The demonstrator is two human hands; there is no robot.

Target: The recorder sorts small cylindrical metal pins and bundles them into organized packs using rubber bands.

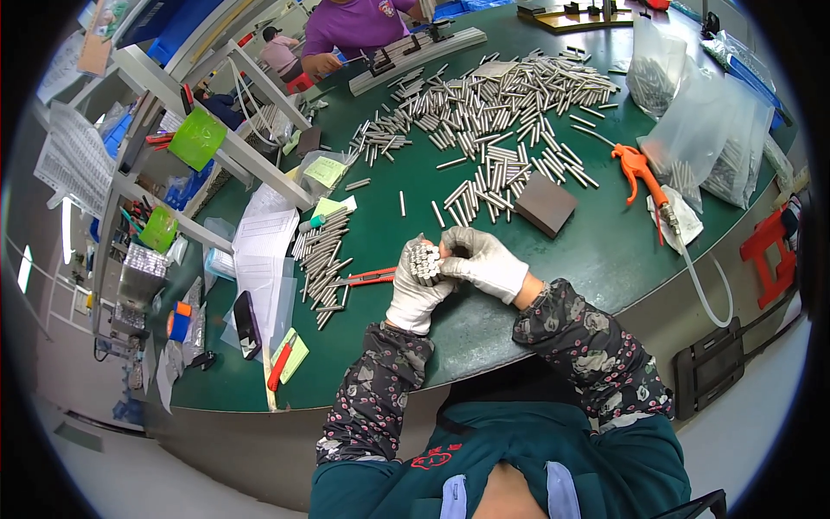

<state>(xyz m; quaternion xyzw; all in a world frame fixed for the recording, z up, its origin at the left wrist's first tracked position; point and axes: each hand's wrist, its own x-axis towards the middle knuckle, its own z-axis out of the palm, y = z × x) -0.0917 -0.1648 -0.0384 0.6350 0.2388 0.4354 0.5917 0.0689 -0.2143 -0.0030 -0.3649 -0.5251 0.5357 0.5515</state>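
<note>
A bundle of short metal pins (424,262) stands in my gloved left hand (410,298), its round ends facing up. My left fingers wrap round the bundle. From the right, my gloved right hand (491,263) has its bent fingers and thumb pressed against the bundle's side; the fingertips are partly hidden. Beside my left hand lies a red-handled tool (372,277). Left of it spreads a group of loose pins (322,259) on the green table (484,346). Ahead lies a large heap of pins (510,95), with a dark brown block (545,205) at its near edge.
An orange air gun (635,167) with a hose and plastic bags of pins (713,130) lie at the right. Papers (264,246), a phone (246,324) and a red knife (279,368) are at the left, beside a rack. Across the table, a person in purple (354,30) works behind a metal rail (419,60).
</note>
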